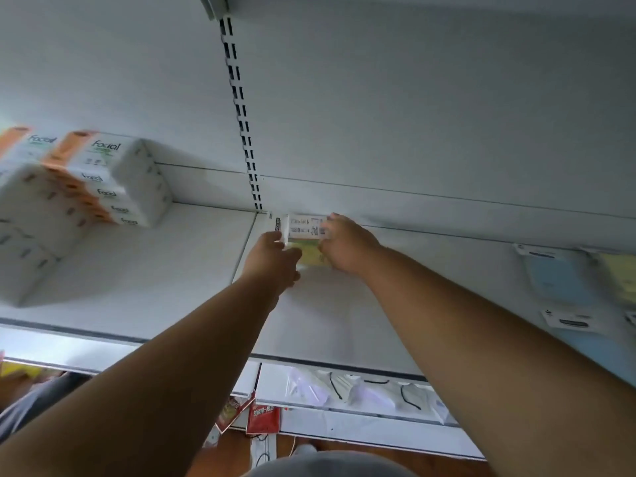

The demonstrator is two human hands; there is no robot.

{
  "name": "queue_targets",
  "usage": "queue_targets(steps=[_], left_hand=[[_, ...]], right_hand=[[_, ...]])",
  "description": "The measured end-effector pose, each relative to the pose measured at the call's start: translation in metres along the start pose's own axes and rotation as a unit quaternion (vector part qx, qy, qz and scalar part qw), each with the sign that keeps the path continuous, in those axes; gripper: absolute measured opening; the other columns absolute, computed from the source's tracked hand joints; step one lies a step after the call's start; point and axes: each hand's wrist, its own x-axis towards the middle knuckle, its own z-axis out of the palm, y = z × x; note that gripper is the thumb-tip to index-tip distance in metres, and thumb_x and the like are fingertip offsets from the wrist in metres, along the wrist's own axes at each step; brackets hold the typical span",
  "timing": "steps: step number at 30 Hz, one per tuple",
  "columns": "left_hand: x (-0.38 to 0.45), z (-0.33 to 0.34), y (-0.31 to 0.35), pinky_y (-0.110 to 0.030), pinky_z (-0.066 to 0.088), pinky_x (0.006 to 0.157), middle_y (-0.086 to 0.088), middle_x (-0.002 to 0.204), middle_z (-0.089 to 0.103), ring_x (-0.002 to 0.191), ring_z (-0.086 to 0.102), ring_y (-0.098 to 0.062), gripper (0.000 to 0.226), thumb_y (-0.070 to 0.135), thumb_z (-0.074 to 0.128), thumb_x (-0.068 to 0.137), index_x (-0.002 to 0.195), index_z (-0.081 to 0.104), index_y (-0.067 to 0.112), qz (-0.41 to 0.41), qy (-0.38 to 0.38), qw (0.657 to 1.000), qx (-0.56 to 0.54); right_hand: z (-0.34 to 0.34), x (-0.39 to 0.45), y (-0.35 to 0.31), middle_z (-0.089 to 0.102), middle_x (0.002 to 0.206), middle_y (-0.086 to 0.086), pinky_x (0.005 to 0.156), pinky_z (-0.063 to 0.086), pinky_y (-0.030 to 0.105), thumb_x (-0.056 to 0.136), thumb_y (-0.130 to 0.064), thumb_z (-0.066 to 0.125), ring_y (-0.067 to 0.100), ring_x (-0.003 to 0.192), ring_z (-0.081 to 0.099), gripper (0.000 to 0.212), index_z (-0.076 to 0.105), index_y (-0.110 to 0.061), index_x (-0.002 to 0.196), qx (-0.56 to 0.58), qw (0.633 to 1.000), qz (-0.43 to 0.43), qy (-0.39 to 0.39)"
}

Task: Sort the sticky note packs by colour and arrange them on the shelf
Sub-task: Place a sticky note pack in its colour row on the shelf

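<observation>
- The left hand [272,256] and the right hand [344,246] reach together to the back edge of the shelf [137,280], just right of the slotted upright [241,108].
- Between them is a sticky note pack [304,232], white printed label uppermost and yellow-green paper below; it sits against the back panel.
- Fingers: the left ones grip the pack's left end, the right ones close on its right end, so both hands hold this one pack.
- Whether it already rests on the shelf or hangs just above it, I cannot tell.
- Near the right edge of the shelf lie a blue pack [557,280] and a yellow pack [619,277], side by side and well apart from the hands.
- My judgement: sorting is at an early stage; one pack is being placed, and those at the right edge await grouping.
- Stacked tissue packs [89,180] fill the shelf's left end.
</observation>
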Motion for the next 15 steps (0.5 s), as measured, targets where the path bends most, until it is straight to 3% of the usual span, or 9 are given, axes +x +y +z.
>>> queue_targets(steps=[2, 4, 7, 10, 13, 15], left_hand=[[0.002, -0.004, 0.001, -0.027, 0.049, 0.049, 0.0, 0.113, 0.06, 0.048, 0.059, -0.014, 0.042, 0.012, 0.055, 0.089, 0.13, 0.049, 0.018, 0.014, -0.016, 0.999, -0.03], [0.004, -0.008, 0.003, -0.03, 0.048, 0.051, -0.001, 0.104, 0.065, 0.048, 0.058, -0.015, 0.031, 0.008, 0.051, 0.091, 0.121, 0.055, 0.017, 0.032, -0.033, 0.996, -0.079], [-0.002, -0.005, 0.008, -0.031, 0.045, 0.051, 0.002, 0.099, 0.072, 0.048, 0.056, -0.018, 0.025, 0.005, 0.046, 0.092, 0.108, 0.057, 0.021, 0.07, -0.071, 0.989, -0.111], [-0.013, 0.007, 0.005, -0.027, 0.046, 0.05, 0.01, 0.104, 0.066, 0.054, 0.059, -0.015, 0.024, 0.013, 0.054, 0.093, 0.109, 0.053, 0.03, 0.108, -0.042, 0.992, -0.053], [-0.026, 0.03, 0.001, -0.018, 0.043, 0.046, 0.007, 0.094, 0.065, 0.055, 0.061, -0.01, 0.019, 0.025, 0.06, 0.092, 0.111, 0.057, 0.026, 0.125, -0.085, 0.988, 0.034], [-0.037, 0.051, 0.001, -0.016, 0.041, 0.043, 0.002, 0.076, 0.067, 0.049, 0.057, -0.008, 0.008, 0.025, 0.062, 0.09, 0.094, 0.063, 0.019, 0.14, -0.129, 0.978, 0.09]], right_hand=[[0.008, 0.0, 0.0, 0.057, 0.12, 0.003, 0.079, 0.044, 0.031, 0.083, -0.041, 0.061, 0.027, 0.105, 0.058, 0.041, 0.054, -0.018, 0.116, -0.048, 0.999, -0.001, -0.005], [0.014, -0.003, -0.003, 0.058, 0.113, 0.003, 0.073, 0.046, 0.034, 0.081, -0.045, 0.063, 0.027, 0.098, 0.06, 0.043, 0.05, -0.02, 0.113, -0.076, 0.995, 0.017, 0.055], [0.009, -0.01, 0.0, 0.058, 0.087, 0.001, 0.06, 0.036, 0.031, 0.089, -0.033, 0.051, 0.029, 0.081, 0.058, 0.015, 0.047, -0.018, 0.09, -0.054, 0.982, 0.031, 0.178], [-0.008, -0.028, 0.014, 0.052, 0.071, -0.003, 0.059, 0.036, 0.029, 0.089, -0.033, 0.056, 0.023, 0.066, 0.051, 0.022, 0.049, -0.015, 0.077, 0.15, 0.955, 0.124, 0.223], [-0.025, -0.064, 0.033, 0.047, 0.055, 0.001, 0.042, 0.031, 0.021, 0.084, -0.025, 0.068, 0.013, 0.04, 0.037, 0.012, 0.066, -0.013, 0.085, 0.419, 0.89, 0.149, 0.098], [-0.035, -0.088, 0.054, 0.045, 0.053, 0.0, 0.038, 0.025, 0.018, 0.082, -0.019, 0.071, 0.009, 0.036, 0.031, 0.007, 0.068, -0.014, 0.086, 0.472, 0.864, 0.157, 0.08]])
